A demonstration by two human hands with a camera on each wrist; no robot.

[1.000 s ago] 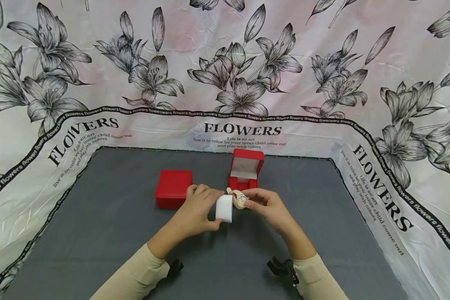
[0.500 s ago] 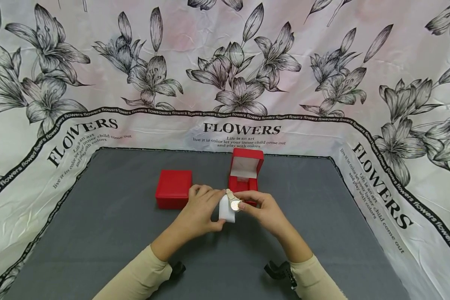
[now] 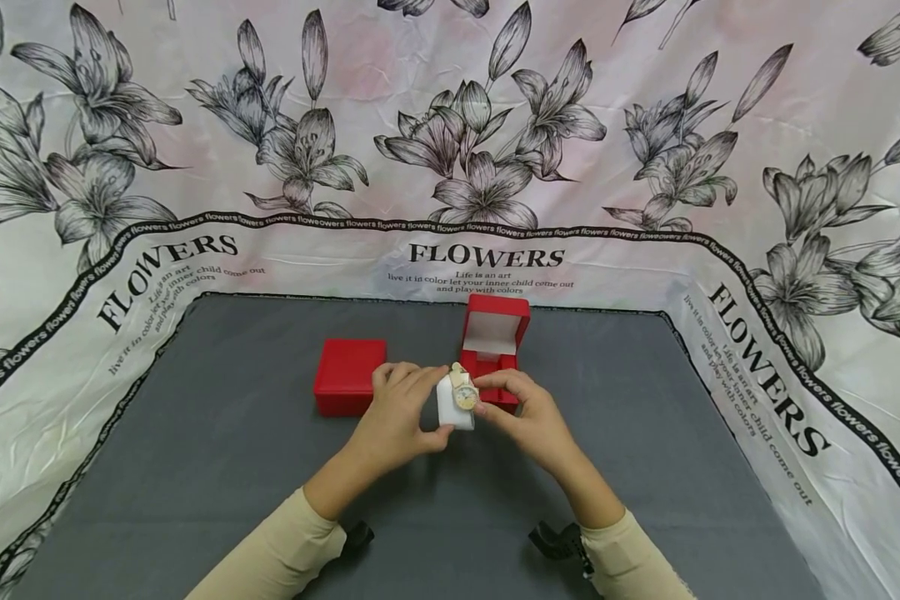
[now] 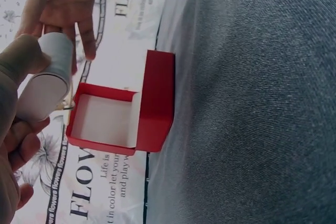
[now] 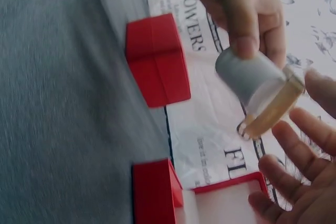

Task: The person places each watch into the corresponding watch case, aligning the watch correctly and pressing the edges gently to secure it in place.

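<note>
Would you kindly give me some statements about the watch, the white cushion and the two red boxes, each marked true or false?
1. The left hand holds the white cushion. True.
2. Both red boxes are shut. False: there is one closed box and one open box.
3. The right hand touches the watch. True.
4. The watch's strap is black. False: it is pale.
5. The white cushion rests in the open box. False: it is held up outside.

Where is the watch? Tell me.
In the head view, the watch is just below centre, at the right end of the white cushion in the left hand, by the right hand.
</note>
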